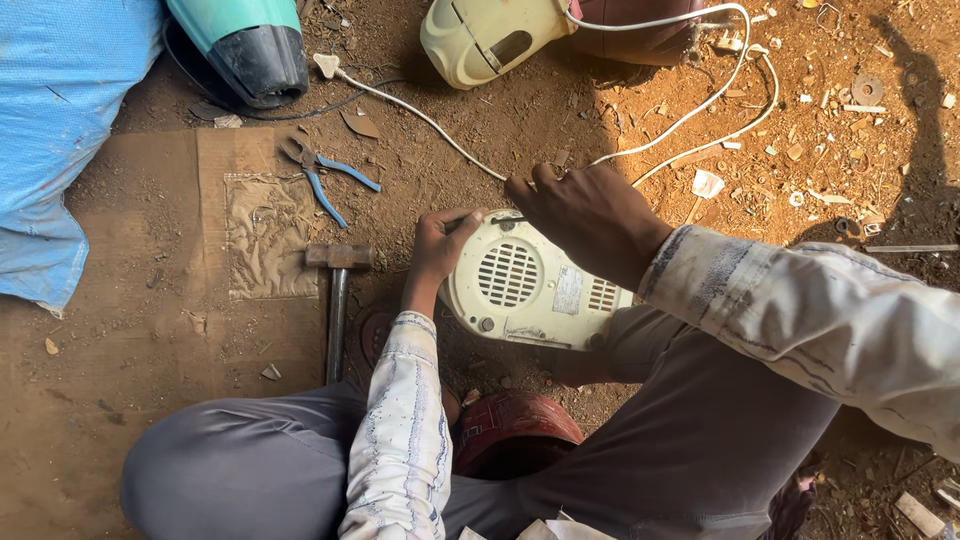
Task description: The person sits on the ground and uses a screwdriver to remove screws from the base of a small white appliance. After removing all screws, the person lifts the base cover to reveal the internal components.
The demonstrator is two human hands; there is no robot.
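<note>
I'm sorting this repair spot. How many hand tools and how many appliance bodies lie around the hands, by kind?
Pliers: 1
Hammer: 1
Cream appliance casings: 2, one held by both hands, one at the top
Green appliance: 1
Total: 5

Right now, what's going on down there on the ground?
A person sits on the dirt with a cream appliance casing turned underside up between the knees. The left hand steadies its edge, while the right hand rests on its top rim; no tool is clearly visible in that hand. A hammer and blue-handled pliers lie untouched beside it.
</note>
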